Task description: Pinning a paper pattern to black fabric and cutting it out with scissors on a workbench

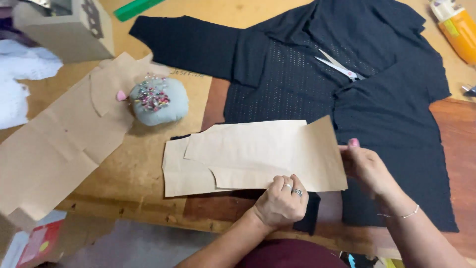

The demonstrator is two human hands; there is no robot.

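Note:
Two brown paper pattern pieces [258, 154] lie stacked on the wooden table, partly over black fabric [347, 89]. My left hand [281, 201] pinches the lower edge of the top paper piece, with rings on its fingers. At the paper's right edge, my right hand [364, 166] grips that piece, a thin bracelet on its wrist. Silver scissors [339, 66] rest on the black fabric beyond the paper.
A grey pincushion [158, 100] full of pins sits left of the paper. More brown pattern paper [54, 149] lies at the left. A cardboard box [67, 27], a green ruler [134, 8], white cloth [17, 82] and an orange bottle [458, 27] stand around the table [134, 173] edges.

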